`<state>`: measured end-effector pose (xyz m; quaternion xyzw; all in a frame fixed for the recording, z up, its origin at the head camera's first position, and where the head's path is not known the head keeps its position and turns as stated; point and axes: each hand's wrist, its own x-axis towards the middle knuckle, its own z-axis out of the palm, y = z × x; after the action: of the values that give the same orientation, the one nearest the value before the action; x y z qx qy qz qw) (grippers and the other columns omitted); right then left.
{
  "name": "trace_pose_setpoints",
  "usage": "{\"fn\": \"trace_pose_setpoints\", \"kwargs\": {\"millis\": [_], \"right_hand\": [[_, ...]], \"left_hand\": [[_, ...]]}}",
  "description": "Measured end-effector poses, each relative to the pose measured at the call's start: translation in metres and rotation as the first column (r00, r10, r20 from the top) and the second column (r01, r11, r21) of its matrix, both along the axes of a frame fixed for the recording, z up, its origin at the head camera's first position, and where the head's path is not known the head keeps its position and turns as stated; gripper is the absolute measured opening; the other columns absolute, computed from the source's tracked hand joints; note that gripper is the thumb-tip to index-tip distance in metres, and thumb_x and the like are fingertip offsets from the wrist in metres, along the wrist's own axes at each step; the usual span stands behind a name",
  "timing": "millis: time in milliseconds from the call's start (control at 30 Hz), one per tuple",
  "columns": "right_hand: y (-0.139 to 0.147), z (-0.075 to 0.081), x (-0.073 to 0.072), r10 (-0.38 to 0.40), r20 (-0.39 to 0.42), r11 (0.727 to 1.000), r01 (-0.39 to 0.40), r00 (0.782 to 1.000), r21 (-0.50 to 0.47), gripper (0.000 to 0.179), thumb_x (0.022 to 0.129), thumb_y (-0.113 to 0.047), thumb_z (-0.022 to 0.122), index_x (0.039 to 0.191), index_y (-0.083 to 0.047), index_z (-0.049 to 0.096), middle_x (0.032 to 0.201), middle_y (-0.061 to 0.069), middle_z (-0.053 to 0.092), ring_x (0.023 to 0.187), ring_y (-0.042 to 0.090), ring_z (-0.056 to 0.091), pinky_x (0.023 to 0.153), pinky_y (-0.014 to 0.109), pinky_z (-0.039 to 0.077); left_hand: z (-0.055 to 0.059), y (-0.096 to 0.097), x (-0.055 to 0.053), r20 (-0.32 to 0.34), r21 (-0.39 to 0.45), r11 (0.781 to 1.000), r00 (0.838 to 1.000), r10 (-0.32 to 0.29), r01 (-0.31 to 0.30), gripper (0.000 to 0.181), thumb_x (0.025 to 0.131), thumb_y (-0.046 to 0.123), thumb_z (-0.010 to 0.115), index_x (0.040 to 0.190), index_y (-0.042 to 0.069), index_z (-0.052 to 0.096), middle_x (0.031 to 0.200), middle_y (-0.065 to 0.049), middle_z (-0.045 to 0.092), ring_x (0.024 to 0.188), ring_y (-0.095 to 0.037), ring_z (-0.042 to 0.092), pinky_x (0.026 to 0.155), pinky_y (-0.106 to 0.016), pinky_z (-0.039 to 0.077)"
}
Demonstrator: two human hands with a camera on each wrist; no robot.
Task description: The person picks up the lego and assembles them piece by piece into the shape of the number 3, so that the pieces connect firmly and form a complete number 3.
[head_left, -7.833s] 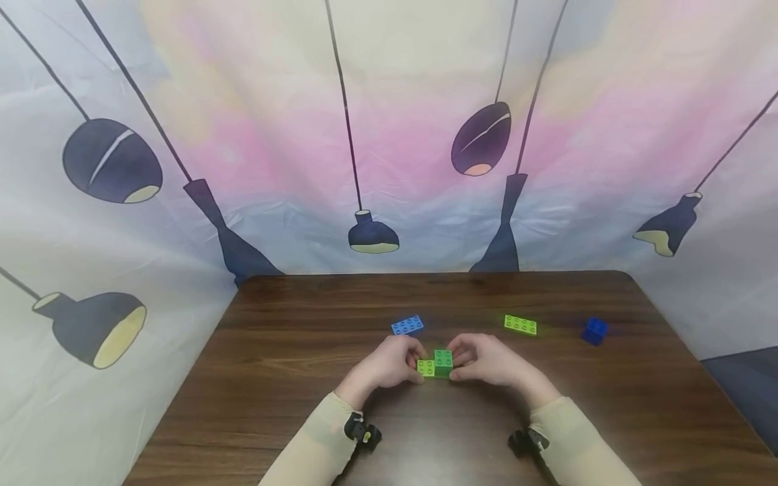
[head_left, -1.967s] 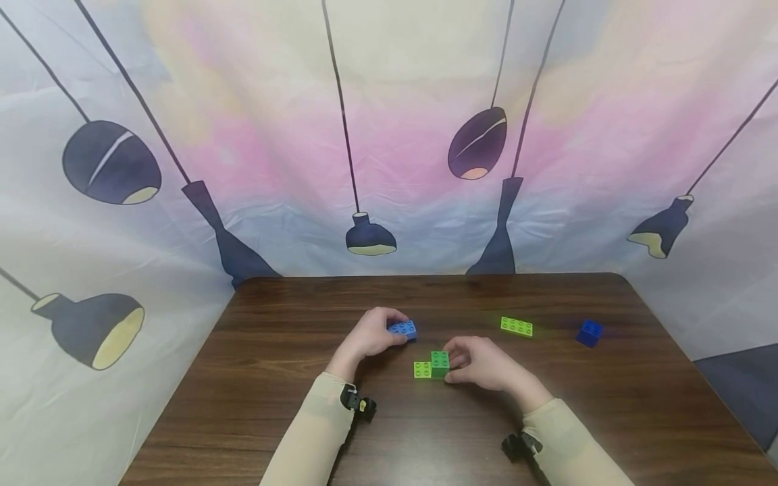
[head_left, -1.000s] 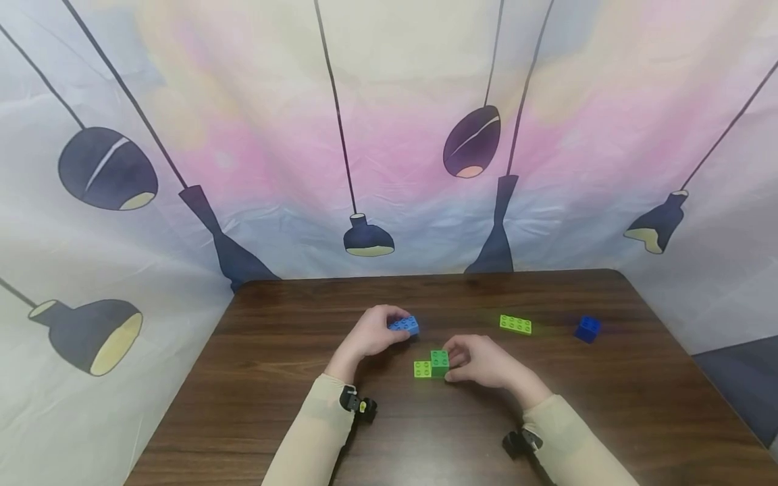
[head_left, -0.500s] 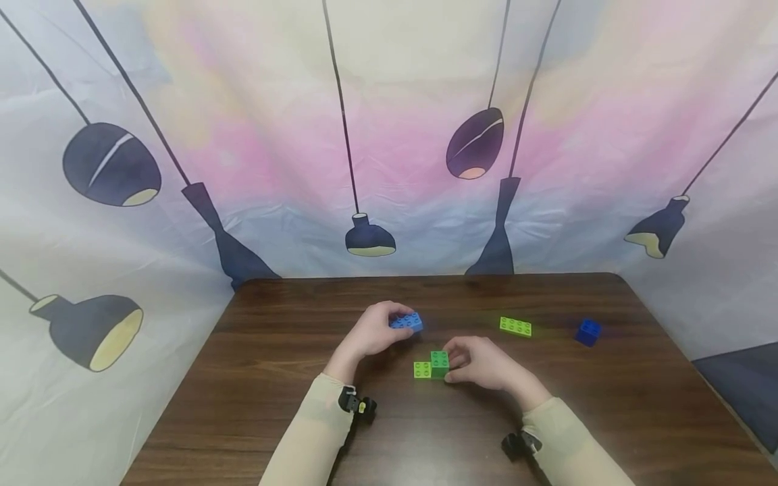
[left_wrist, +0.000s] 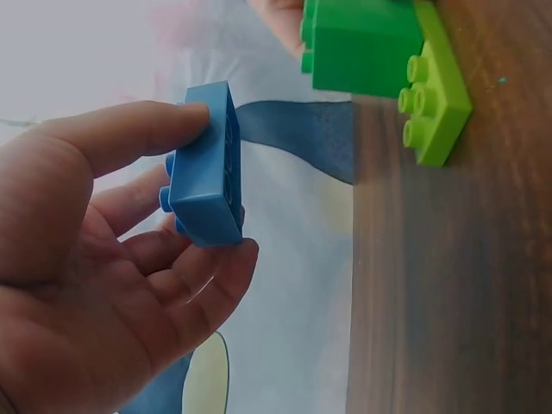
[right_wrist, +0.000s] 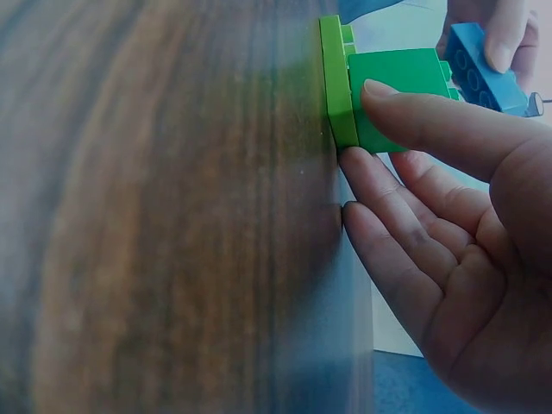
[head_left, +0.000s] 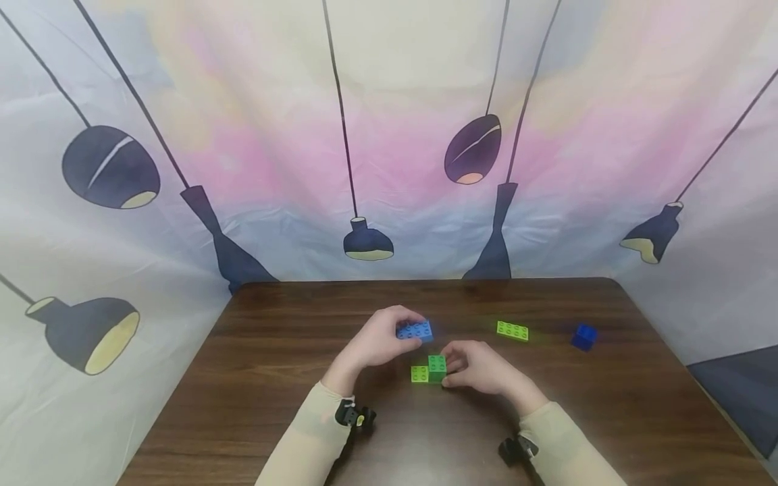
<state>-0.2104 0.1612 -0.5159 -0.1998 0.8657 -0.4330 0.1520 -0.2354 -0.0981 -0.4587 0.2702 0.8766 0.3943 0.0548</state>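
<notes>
My left hand [head_left: 375,337] pinches a light blue toy building brick [head_left: 416,331] between thumb and fingers. In the left wrist view, that blue brick [left_wrist: 203,172] is held off the tabletop, its studs turned towards the palm. Just in front and to the right, a bright green square brick [head_left: 437,369] sits on the right half of a thin lime plate [head_left: 419,374], whose left studs are bare. My right hand [head_left: 484,370] grips this stack from its right side. In the right wrist view, the thumb lies on the green brick [right_wrist: 401,95] and fingertips are at the plate's [right_wrist: 338,86] end.
Farther back on the brown wooden table [head_left: 292,351] lies another lime plate [head_left: 513,331], studs up. A dark blue square brick [head_left: 584,337] stands to the right of it. Behind the table hangs a cloth [head_left: 273,135] printed with lamps.
My left hand has left the green and lime stack, taken hold of the blue brick behind it and carried it to the right. My right hand stays at the stack.
</notes>
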Motion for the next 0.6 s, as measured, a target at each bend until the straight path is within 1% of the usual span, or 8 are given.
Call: {"fn": "trace_pose_setpoints", "kwargs": {"millis": [233, 367, 600], "right_hand": [[-0.002, -0.002, 0.0, 0.006, 0.003, 1.0, -0.006, 1.0, 0.005, 0.037, 0.086, -0.015, 0.091, 0.116, -0.009, 0.071, 0.105, -0.002, 0.077, 0.099, 0.018, 0.074, 0.087, 0.045, 0.062], [-0.002, 0.0, 0.0, 0.012, 0.0, 1.0, -0.012, 1.0, 0.004, 0.035, 0.087, -0.014, 0.091, 0.116, -0.009, 0.072, 0.103, -0.002, 0.076, 0.098, 0.018, 0.074, 0.087, 0.044, 0.062], [-0.002, 0.003, 0.0, -0.003, 0.005, 1.0, 0.003, 1.0, -0.005, 0.038, 0.086, -0.013, 0.091, 0.117, -0.008, 0.071, 0.105, 0.0, 0.077, 0.099, 0.02, 0.075, 0.088, 0.046, 0.062]], "left_hand": [[-0.005, 0.004, 0.009, -0.02, -0.039, 0.998, 0.998, -0.056, 0.056, 0.032, 0.096, 0.016, 0.08, 0.128, 0.01, 0.075, 0.12, -0.001, 0.071, 0.106, -0.016, 0.065, 0.095, -0.038, 0.056], [-0.006, 0.006, 0.011, -0.018, -0.051, 0.995, 0.996, -0.083, 0.082, 0.032, 0.095, 0.015, 0.082, 0.126, 0.011, 0.076, 0.119, 0.0, 0.071, 0.106, -0.015, 0.065, 0.094, -0.035, 0.056], [-0.004, 0.012, 0.013, -0.01, -0.058, 0.993, 0.994, -0.106, 0.106, 0.029, 0.094, 0.013, 0.083, 0.123, 0.01, 0.076, 0.117, 0.0, 0.071, 0.102, -0.015, 0.064, 0.092, -0.032, 0.057]]}}
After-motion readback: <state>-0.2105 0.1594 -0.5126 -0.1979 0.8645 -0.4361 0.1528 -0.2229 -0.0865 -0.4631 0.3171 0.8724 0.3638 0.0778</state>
